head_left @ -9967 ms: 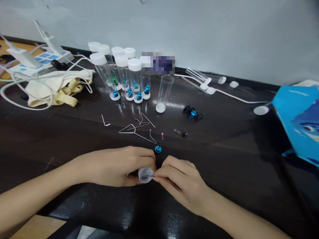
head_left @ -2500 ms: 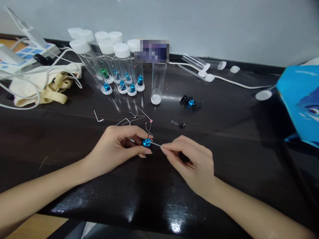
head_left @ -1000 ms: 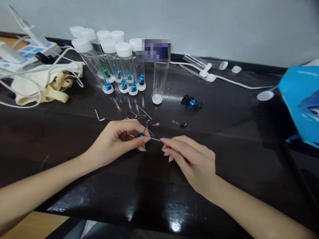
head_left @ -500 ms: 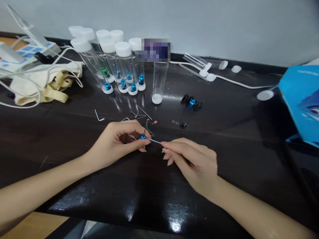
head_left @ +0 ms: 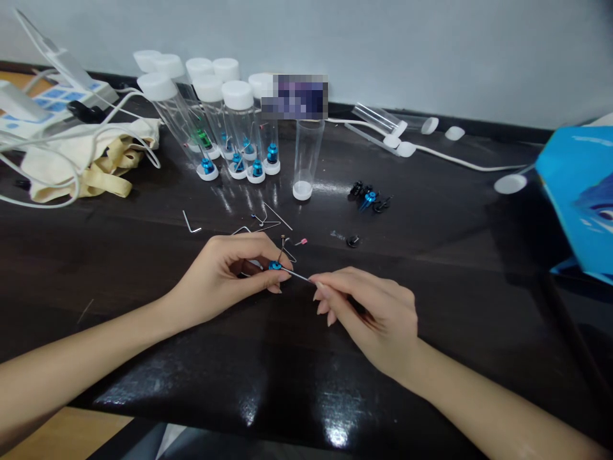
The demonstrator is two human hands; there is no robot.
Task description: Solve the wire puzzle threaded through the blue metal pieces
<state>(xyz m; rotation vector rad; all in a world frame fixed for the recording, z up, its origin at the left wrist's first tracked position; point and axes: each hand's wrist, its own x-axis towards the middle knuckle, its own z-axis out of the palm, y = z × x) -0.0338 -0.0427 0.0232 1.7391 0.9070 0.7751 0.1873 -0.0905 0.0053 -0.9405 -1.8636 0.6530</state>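
Between its thumb and fingers, my left hand (head_left: 230, 275) pinches a small blue metal part (head_left: 275, 265). A thin wire piece with a pink tip (head_left: 301, 241) stands up from or beside that part. My right hand (head_left: 368, 306) is closed on a thin metal rod (head_left: 297, 275), whose far end meets the blue part. Thin bent wires (head_left: 265, 220) lie just beyond my left hand, with an L-shaped hex key (head_left: 191, 222) to their left. Black parts and one blue part (head_left: 368, 199) sit in a small pile beyond my right hand.
Several clear tubes with white caps (head_left: 238, 96) stand at the back left. An uncapped tube (head_left: 306, 156) is right of them. Cloth (head_left: 96, 160), cables and a power strip (head_left: 52, 105) occupy the left. A blue bag (head_left: 579, 191) is at the right, loose caps (head_left: 510, 184) nearby.
The pink-tipped wire has shifted slightly right and down, and the upright piece by the blue part has tilted. My right hand's fingers have moved slightly around the rod.
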